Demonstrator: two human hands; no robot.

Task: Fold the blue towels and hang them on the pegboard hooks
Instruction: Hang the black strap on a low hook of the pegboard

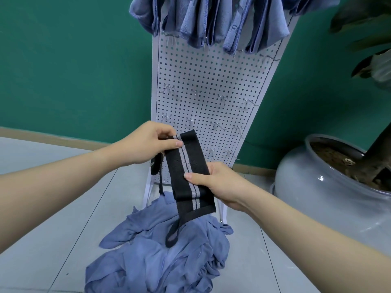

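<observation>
A grey glazed planter (313, 187) sat on the pale tiled floor (53, 208) at right — soil and a dark trunk (378, 151) inside. Dark leaves (364, 24) hung above it, against a green wall (74, 66) with a tan skirting strip (53, 137).

Bright even light, edges bowed (wide-angle), pic sharp

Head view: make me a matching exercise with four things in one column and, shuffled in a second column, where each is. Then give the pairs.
Things:
1. black striped band
2. folded blue towels
3. loose blue towels
4. grey plant pot

Places:
A. heaped on the floor at the pegboard's foot
B. on the floor right of the pegboard
C. held between left hand and right hand
D. hanging at the pegboard's top

Pairs: 1-C, 2-D, 3-A, 4-B
</observation>
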